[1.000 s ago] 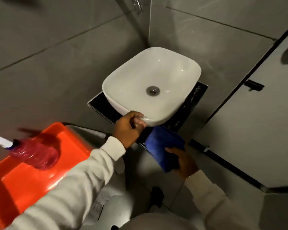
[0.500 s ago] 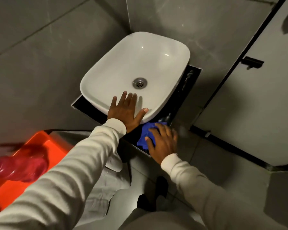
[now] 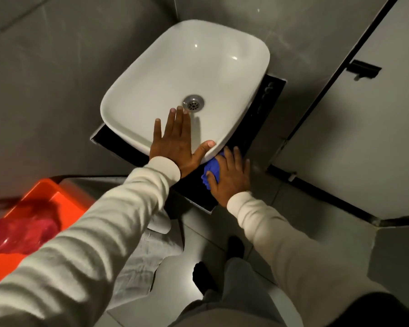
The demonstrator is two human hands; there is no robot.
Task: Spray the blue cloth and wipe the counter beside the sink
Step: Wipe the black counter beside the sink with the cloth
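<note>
From the head camera we look down on a white sink (image 3: 187, 86) standing on a black surface (image 3: 194, 185) in the corner of a grey-tiled room.

Our left hand (image 3: 175, 142) lies flat over the near rim of the sink. Its grip is fully spread: the fingers reach down into the basin toward the metal drain (image 3: 193, 103), the thumb runs along the rim to the right, and nothing is held in it.

Our right hand (image 3: 229, 175) presses down on the blue cloth (image 3: 211, 169), which lies bunched on the black surface just beside the near right corner of the sink and partly under its overhanging edge. This grip is open too, palm down with the fingers stretched forward over the cloth. Only the left part of the cloth shows past the hand; we cannot tell whether the fingertips curl into the fabric. The two hands sit close together, thumb side to thumb side, without touching.

Both arms wear pale long sleeves (image 3: 128, 208). At the lower left an orange tray (image 3: 57, 197) carries a blurred red bottle (image 3: 17, 234), well apart from the sink. A pale cloth (image 3: 139, 263) lies on the floor below the surface.
</note>
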